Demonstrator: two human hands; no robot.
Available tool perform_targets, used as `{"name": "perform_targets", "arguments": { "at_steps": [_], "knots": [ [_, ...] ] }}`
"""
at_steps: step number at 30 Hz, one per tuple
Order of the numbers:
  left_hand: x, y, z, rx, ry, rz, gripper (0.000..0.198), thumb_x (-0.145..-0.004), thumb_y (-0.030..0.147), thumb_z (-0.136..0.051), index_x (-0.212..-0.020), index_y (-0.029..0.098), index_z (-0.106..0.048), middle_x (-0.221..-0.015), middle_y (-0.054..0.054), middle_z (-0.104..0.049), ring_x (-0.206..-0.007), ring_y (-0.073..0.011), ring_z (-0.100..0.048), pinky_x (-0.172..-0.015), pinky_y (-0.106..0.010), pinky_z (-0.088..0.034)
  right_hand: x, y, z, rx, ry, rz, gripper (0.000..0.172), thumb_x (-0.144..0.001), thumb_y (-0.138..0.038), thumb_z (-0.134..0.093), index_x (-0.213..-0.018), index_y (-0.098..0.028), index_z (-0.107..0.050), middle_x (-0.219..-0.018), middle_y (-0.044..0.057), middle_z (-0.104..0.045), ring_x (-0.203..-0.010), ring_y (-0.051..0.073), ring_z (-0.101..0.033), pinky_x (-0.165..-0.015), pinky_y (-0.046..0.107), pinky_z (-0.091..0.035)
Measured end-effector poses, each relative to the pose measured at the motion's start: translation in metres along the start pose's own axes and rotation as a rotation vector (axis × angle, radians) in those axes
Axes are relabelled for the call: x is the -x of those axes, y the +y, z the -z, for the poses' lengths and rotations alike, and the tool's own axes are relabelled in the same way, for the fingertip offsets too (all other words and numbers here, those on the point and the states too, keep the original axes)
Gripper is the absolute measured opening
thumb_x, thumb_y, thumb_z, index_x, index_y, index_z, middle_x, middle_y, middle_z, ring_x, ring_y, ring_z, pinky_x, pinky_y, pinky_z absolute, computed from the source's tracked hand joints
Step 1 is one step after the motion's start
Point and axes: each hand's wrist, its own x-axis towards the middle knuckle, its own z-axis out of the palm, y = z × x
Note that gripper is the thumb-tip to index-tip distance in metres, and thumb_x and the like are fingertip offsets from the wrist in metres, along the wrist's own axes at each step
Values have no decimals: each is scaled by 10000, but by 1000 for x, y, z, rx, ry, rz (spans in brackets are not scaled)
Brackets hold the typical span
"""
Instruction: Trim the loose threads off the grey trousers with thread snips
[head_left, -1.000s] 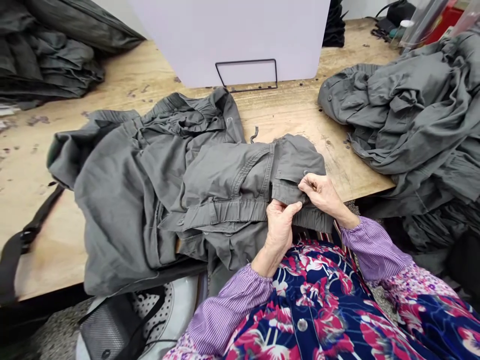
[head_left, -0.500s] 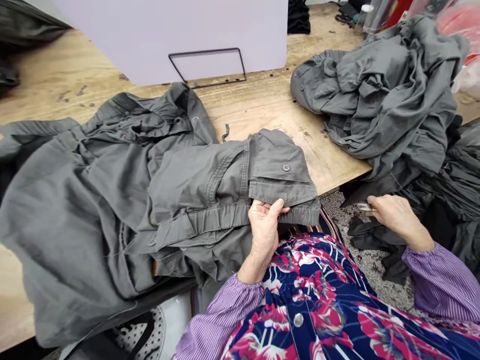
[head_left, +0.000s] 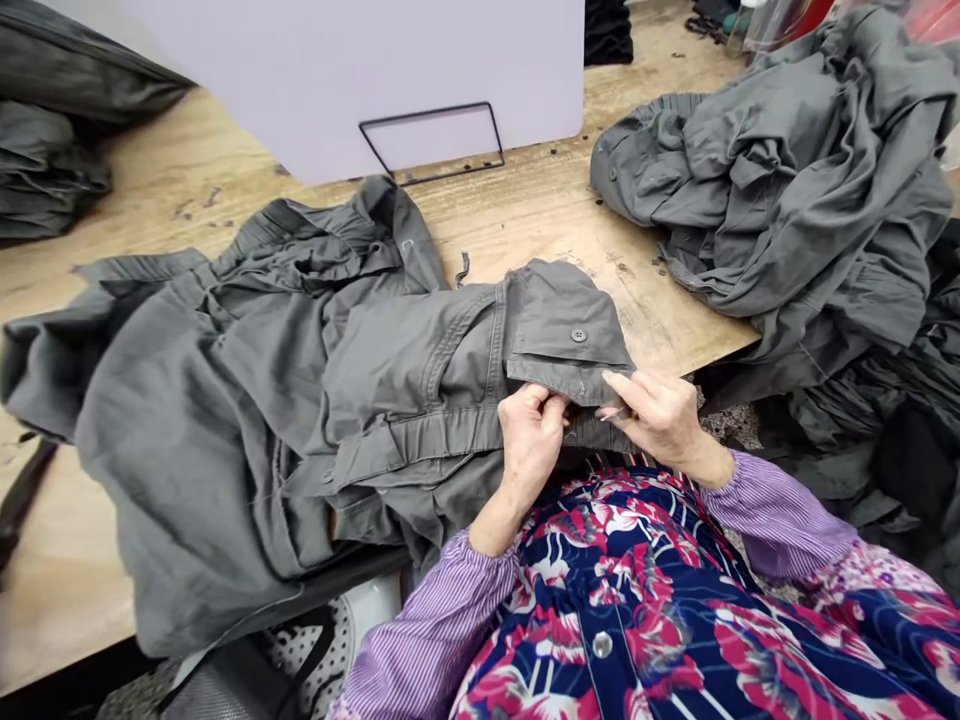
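Note:
A grey garment [head_left: 300,380] lies spread over the wooden table [head_left: 525,220], its buttoned pocket flap [head_left: 570,350] turned toward me at the near edge. My left hand [head_left: 531,440] pinches the lower edge of that flap, fingers closed on the cloth. My right hand [head_left: 660,415] rests against the same edge just to the right, fingers curled and touching the fabric. A dark button [head_left: 578,335] sits on the flap above both hands. Whether the right hand also holds a small tool is hidden.
A heap of grey garments [head_left: 787,190] fills the table's right end and spills off it. Folded dark cloth [head_left: 45,170] is stacked at the far left. A white panel with a black wire stand [head_left: 435,140] rises at the back.
My right hand, which had gone down to the right beside the table, has come back to the pocket flap's edge. The left hand stayed gripping the flap.

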Motion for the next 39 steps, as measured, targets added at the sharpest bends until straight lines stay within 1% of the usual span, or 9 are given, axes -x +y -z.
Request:
{"name": "perform_targets", "arguments": {
  "at_steps": [4,8,11,14,17,23,32,36,39],
  "knots": [
    [-16,22,12,-249,-42,-272,155,-731,158,-525,-599,185,-600,-600,2,-606,-578,-126,-542,-592,-240,-389,-40,12,0,-212,-9,-120,215,-832,-226,-508,-639,-158,-574,-578,14,-538,-554,112,-461,-554,247,-308],
    [-47,31,12,-336,-90,-407,157,-708,131,-497,-578,182,-568,-613,-7,-595,-612,-139,-539,-618,-254,-378,-73,32,-13,-346,-63,-310,274,-802,-293,-558,-570,-163,-492,-525,-22,-484,-493,86,-399,-515,230,-258],
    [-72,27,6,-371,-133,-340,157,-682,122,-488,-545,182,-538,-578,-3,-582,-600,-142,-526,-613,-257,-370,-81,42,-28,-187,-101,-361,200,-806,-347,-570,-727,-163,-562,-604,2,-553,-548,122,-458,-538,243,-263],
    [-87,21,5,-327,-155,-257,161,-691,143,-477,-545,181,-530,-519,9,-540,-561,-132,-506,-578,-245,-361,-76,40,-29,-16,-59,-283,283,-868,-381,-491,-994,-132,-540,-845,82,-626,-706,178,-538,-602,267,-313],
    [-89,16,7,-254,-163,-220,158,-713,179,-472,-573,177,-544,-507,15,-528,-538,-121,-505,-553,-232,-367,-69,29,-13,174,-17,-120,246,-914,-338,-406,-964,-132,-530,-890,104,-606,-800,203,-528,-657,286,-321],
    [-83,19,9,-211,-170,-191,150,-724,203,-493,-598,167,-566,-523,17,-547,-531,-112,-513,-535,-221,-379,-71,13,1,338,-183,141,218,-927,-305,-395,-799,-166,-504,-740,54,-549,-720,186,-474,-631,294,-269],
    [-78,27,10,-259,-153,-317,155,-717,130,-518,-569,161,-557,-539,19,-552,-546,-105,-491,-571,-239,-353,-82,9,-3,301,-313,148,233,-942,-247,-353,-806,-158,-521,-748,61,-578,-725,184,-499,-614,291,-249],
    [-76,28,12,-310,-95,-363,156,-742,124,-513,-595,165,-545,-584,4,-560,-582,-125,-501,-606,-257,-373,-78,13,-8,248,-288,122,245,-939,-248,-358,-784,-161,-527,-722,57,-584,-698,174,-509,-601,291,-248],
    [-79,29,14,-481,6,-465,98,-758,117,-501,-766,154,-591,-801,-58,-604,-801,-192,-520,-746,-311,-395,-73,19,-16,96,-202,-17,235,-930,-292,-381,-814,-162,-538,-743,51,-607,-694,161,-533,-607,276,-277]
  ]
}}
